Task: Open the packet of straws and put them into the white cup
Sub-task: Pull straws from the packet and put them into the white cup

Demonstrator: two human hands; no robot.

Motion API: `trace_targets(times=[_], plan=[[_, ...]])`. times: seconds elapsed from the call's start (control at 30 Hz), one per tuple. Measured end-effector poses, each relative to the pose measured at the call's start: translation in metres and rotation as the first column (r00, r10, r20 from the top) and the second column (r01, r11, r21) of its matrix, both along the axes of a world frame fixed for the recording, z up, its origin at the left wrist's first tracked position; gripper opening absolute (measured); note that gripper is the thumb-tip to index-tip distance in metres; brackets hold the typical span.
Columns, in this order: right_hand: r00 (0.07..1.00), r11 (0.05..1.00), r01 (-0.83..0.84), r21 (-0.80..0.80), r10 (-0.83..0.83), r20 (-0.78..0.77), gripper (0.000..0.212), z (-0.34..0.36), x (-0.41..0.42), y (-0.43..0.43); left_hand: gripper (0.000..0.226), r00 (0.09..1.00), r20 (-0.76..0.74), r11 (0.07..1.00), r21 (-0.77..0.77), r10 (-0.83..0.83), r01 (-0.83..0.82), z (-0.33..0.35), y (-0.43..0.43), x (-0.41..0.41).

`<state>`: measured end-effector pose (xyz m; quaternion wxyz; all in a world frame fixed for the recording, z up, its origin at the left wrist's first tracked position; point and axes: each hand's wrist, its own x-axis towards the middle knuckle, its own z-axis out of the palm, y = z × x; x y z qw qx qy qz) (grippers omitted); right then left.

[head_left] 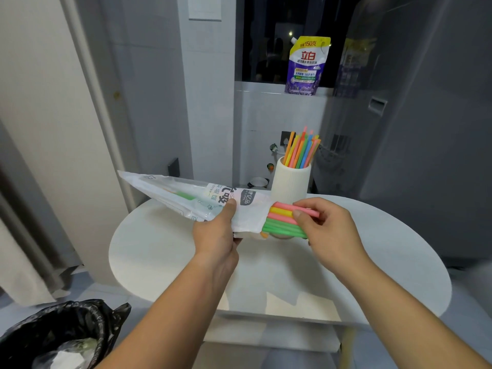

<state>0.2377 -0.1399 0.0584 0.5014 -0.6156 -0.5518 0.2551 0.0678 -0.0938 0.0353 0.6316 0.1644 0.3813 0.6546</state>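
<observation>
Your right hand is closed around a bunch of straws, thumb on top and the other fingers below. These straws are pink, yellow and green, and they stick out of the open end of the packet. Your left hand grips the packet near this same end, with the thumb pressed on the printed side and the fingers under it. The packet is held in the air above the table; its far end points up and to the left, and inside it you can see 1 green straw through the clear part.

Just behind your right hand stands the white cup on the table, upright, with many coloured straws already standing in it. On the ledge behind is a purple pouch. At the bottom left is a bin with a black bag.
</observation>
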Motion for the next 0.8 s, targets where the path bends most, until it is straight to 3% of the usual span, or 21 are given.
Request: trace_targets(times=[0.17, 0.3, 0.5, 0.6, 0.7, 0.8], plan=[[0.999, 1.000, 0.017, 0.021, -0.016, -0.040, 0.014, 0.009, 0.008, -0.002, 0.042, 0.998, 0.048, 0.999, -0.034, 0.043, -0.042, 0.001, 0.001, -0.002], [0.977, 1.000, 0.006, -0.016, -0.010, -0.215, 0.013, 0.012, 0.011, -0.002, 0.043, 0.996, 0.065, 0.998, -0.026, 0.056, -0.055, 0.001, 0.002, -0.001], [0.853, 0.999, 0.025, -0.020, -0.032, -0.520, 0.013, 0.011, 0.007, 0.005, 0.046, 0.993, 0.105, 0.997, -0.060, 0.044, -0.038, -0.001, 0.002, 0.001], [0.749, 1.000, -0.003, 0.007, 0.007, -0.663, 0.014, 0.010, 0.001, 0.007, 0.045, 0.992, 0.121, 0.997, -0.073, 0.034, -0.025, -0.001, 0.003, 0.003], [0.679, 0.997, -0.061, 0.052, 0.080, -0.730, 0.014, 0.009, -0.007, 0.008, 0.044, 0.990, 0.137, 0.997, -0.072, 0.020, -0.011, 0.000, 0.003, 0.003], [0.678, 0.995, -0.061, 0.074, 0.095, -0.728, 0.014, 0.009, -0.011, 0.009, 0.044, 0.988, 0.152, 0.997, -0.079, 0.011, 0.001, 0.000, 0.004, 0.002]])
